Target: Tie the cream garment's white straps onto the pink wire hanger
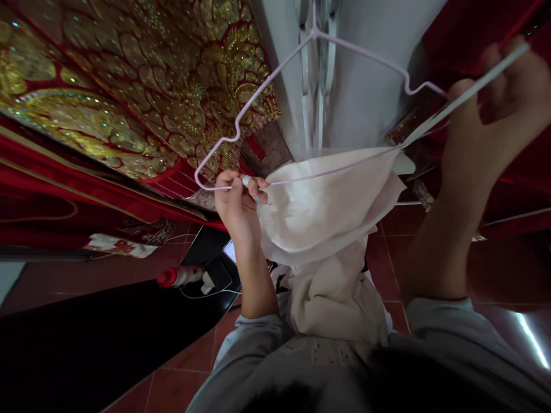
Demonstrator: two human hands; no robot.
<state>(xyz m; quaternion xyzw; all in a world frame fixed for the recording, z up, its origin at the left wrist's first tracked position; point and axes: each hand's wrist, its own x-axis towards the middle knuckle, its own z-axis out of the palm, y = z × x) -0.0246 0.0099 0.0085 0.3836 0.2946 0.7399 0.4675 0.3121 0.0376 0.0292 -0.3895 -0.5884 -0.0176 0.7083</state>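
Cream cloth with sheer edges (327,206) hangs against a lilac wire hanger (315,33) pinched near one end by the left hand (240,202), while the right hand (505,109), well apart, clasps a taut pale strip (473,89), an apparent draping step that next wants even tension.

A pale pink hanger (315,33), neck far, crosses a cream cloth (327,209) with its lower bar; the cloth (layered, creased) bunches near, stretching taut rightward.
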